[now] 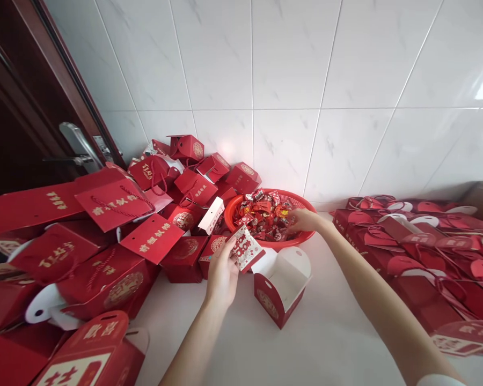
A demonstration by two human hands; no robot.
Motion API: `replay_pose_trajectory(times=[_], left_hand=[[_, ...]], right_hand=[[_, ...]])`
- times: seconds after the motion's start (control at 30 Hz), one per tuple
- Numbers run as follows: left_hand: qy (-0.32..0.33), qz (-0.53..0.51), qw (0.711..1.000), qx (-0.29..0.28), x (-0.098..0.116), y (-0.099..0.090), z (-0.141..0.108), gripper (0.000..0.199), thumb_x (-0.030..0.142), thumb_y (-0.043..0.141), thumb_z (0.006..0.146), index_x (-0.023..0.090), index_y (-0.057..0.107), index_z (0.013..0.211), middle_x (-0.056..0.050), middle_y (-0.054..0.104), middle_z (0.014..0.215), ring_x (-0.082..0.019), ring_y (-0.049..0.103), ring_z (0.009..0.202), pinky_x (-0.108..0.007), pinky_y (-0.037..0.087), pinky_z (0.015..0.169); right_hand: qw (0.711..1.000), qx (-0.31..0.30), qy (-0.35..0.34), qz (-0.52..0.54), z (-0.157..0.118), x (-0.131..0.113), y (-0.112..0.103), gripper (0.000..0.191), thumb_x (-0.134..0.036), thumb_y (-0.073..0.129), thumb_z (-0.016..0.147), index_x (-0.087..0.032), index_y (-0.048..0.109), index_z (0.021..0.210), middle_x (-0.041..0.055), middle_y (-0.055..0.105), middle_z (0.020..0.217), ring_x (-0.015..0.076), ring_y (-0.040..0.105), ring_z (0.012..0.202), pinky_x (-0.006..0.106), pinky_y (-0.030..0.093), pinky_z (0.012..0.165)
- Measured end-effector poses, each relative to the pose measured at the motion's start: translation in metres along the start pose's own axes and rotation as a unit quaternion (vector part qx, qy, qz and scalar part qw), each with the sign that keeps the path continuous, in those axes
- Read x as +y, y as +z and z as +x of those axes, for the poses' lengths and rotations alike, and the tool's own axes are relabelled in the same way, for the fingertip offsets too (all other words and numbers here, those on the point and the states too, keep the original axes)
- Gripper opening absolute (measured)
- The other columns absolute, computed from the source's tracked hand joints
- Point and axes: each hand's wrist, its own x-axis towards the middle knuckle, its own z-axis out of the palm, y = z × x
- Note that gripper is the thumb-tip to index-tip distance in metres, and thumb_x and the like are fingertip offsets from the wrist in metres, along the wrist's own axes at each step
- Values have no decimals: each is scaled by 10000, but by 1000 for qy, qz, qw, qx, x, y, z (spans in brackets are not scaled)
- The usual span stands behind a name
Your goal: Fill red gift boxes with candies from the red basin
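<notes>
The red-and-white printed packet (247, 251) is tilted in the left hand (222, 272). Mostly red wrapped sweets (264, 213) lie heaped in the basket (301, 202). The white-lined red box (280, 303) stands open just before it.

The wall (285, 64) is covered in large pale tiles with faint grey veining, set in a grid of thin light joints. Bright glare shines on the tiles at the far right, with a softer glow low near the middle. At the left stands a dark reddish-brown door (20, 96), tilted in view, with a silvery metal handle (78, 143). The bench (306, 343) has a plain, smooth whitish top that meets the wall.
</notes>
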Motion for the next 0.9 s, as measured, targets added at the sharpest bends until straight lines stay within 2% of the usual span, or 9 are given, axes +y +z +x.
replay_pose_trajectory(times=[0.07,0.13,0.23,0.33,0.4,0.53,0.7,0.9], left_hand=[[2,-1,1000,-1,1,0,-1,329,345,823,691,184,749,968,-53,792,1022,-213,736,972,-315,573,861],[4,0,1000,2,1,-1,-1,322,344,827,688,176,748,951,-55,794,1003,-212,742,944,-316,578,850],[2,-7,1000,6,2,-1,-1,313,330,838,674,171,752,930,-51,797,974,-200,745,889,-308,584,826],[1,-9,1000,10,3,-1,-1,325,331,850,651,166,760,917,-56,797,951,-197,741,858,-295,585,783],[1,-9,1000,11,3,0,-1,333,336,858,635,162,765,902,-62,797,935,-196,738,838,-289,582,757],[-1,-5,1000,7,3,0,-2,348,341,864,622,165,775,909,-63,796,922,-191,732,804,-287,579,737],[-4,3,1000,2,2,-1,-1,372,358,868,617,154,783,916,-67,793,924,-182,727,802,-269,574,735],[-5,6,1000,2,0,-2,-1,363,373,878,606,153,777,877,-59,788,927,-173,717,790,-270,576,740]], right_hand=[[998,-49,-4,-37,4,-7,8,260,-319,875,600,-201,692,742,91,703,834,306,663,845,347,492,682],[994,-88,-13,-60,6,-17,15,227,-276,857,606,-210,697,752,99,708,856,319,668,869,357,496,696],[988,-132,-28,-74,6,-28,20,228,-218,798,659,-220,715,871,110,719,994,316,676,931,349,500,722],[984,-155,-25,-80,4,-31,19,331,-219,760,698,-223,693,1022,119,696,1146,317,666,1020,335,498,743],[982,-169,-21,-82,3,-31,18,349,-238,748,712,-216,669,1051,116,688,1165,311,664,1023,326,492,730],[977,-198,-16,-79,4,-30,19,239,-291,743,712,-204,646,912,90,703,1046,285,671,918,313,471,671],[975,-213,-21,-62,6,-27,21,210,-335,748,692,-214,599,775,43,681,905,249,647,847,295,444,652],[974,-218,-48,-39,5,-28,20,201,-281,723,689,-208,542,734,3,616,789,181,578,709,274,383,591]])
